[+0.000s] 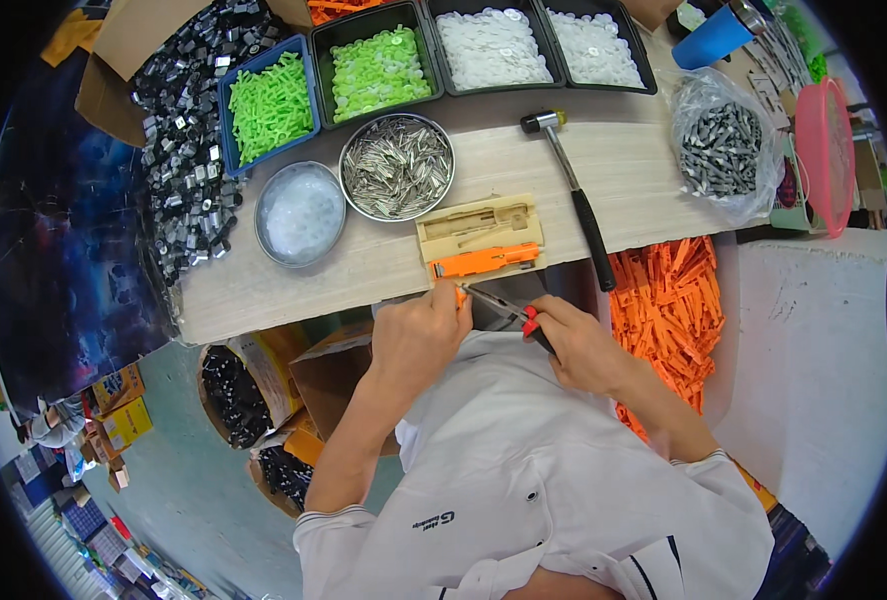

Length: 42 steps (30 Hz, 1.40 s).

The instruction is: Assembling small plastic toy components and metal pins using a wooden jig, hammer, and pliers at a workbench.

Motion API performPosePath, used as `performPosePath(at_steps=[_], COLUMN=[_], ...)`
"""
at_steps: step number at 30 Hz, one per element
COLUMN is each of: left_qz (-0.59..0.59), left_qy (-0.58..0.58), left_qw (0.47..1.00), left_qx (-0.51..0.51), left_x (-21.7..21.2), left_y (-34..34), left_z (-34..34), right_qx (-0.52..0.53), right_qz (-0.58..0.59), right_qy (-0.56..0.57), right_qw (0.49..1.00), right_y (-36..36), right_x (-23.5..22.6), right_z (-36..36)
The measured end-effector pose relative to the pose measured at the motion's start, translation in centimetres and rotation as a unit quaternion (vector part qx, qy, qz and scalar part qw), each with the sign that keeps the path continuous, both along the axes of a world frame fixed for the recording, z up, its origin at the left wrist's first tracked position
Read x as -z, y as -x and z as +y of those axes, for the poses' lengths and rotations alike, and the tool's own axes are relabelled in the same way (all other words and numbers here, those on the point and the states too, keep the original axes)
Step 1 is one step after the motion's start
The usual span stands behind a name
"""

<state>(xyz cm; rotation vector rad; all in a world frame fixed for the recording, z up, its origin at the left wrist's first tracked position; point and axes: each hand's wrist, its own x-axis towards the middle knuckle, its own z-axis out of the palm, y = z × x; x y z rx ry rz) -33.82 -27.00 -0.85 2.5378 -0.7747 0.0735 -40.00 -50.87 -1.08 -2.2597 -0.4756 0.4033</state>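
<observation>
We are fitting a small orange part [460, 296] with pliers [503, 305]. Our left hand [418, 335] is pinched closed on the part; our right hand [578, 345] is clamped on the pliers' red handles, tips meeting the part between both hands, just below the tabletop [293, 285] edge. Next, we judge, comes a steady squeeze.

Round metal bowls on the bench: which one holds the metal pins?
The right-hand round bowl, directly below the tray of green washers. It is filled with thin silvery pins; the other bowl, to its left, holds translucent white pieces.
</observation>
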Motion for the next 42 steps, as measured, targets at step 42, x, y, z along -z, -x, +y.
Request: performPosePath(at_steps=[42], left_qz=[-0.208], left_qy=[-0.04], left_qw=[0.963], left_qx=[0.168], left_x=[0.1], left_y=[-5.6], left_z=[-5.4], right_qx=[0.177], right_qz=[-0.075], right_qy=[0.008], right_qw=[0.981], right_y=[1.6], right_x=[0.9], right_z=[-1.2])
